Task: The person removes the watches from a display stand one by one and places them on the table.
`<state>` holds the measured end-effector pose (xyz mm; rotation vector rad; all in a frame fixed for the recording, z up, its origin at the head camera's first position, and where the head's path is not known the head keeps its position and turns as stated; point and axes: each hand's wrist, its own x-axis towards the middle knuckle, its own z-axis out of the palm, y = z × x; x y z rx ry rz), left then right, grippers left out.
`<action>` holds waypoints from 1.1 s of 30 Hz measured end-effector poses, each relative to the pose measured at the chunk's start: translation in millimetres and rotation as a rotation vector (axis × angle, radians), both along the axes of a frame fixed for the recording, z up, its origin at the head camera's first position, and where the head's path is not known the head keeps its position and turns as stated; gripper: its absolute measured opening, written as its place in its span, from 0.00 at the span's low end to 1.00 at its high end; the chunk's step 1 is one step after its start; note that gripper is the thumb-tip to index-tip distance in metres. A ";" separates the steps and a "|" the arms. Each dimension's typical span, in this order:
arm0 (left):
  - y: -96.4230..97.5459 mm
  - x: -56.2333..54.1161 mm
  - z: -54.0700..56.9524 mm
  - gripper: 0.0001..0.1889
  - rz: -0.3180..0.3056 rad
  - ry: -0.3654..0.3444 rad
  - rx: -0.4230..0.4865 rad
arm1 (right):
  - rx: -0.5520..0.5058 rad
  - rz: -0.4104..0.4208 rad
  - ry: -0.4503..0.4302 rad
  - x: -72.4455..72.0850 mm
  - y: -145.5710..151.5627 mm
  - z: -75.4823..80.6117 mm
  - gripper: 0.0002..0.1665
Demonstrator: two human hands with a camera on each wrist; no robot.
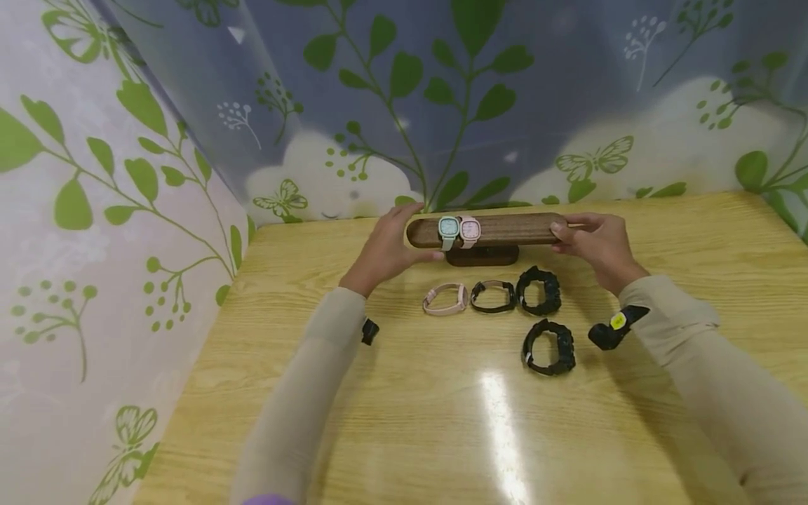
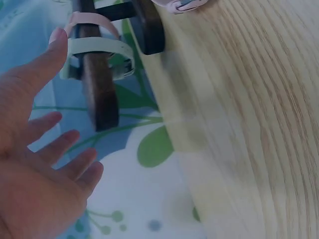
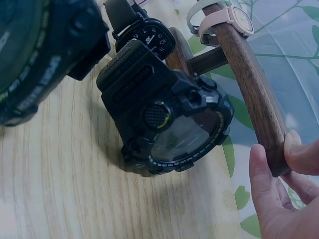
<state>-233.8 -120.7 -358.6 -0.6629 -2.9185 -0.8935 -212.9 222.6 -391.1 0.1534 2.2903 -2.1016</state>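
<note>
A dark brown wooden watch stand (image 1: 514, 230) stands at the back of the table, its long bar crosswise above a rounded base (image 1: 482, 257). Strapped round the bar, left of its middle, are a mint green watch (image 1: 449, 228) and a pale pink watch (image 1: 470, 230). My right hand (image 1: 600, 242) grips the bar's right end; the right wrist view shows thumb and fingers on opposite sides of the wood (image 3: 254, 94). At the left end, my left hand (image 1: 385, 249) is spread, fingers apart, with the thumb (image 2: 55, 50) near the mint strap in the left wrist view.
In front of the stand lie a pink-banded watch (image 1: 445, 308), a slim black watch (image 1: 493, 308) and a chunky black watch (image 1: 539, 308). A second chunky black watch (image 1: 568, 351) lies nearer. Behind the table (image 1: 410, 407) hangs a leaf-patterned cloth (image 1: 536, 140).
</note>
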 end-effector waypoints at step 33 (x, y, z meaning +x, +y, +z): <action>35.0 -19.3 -18.3 0.40 -0.040 0.044 -0.162 | -0.015 -0.002 0.015 0.0 0.8 -0.8 0.36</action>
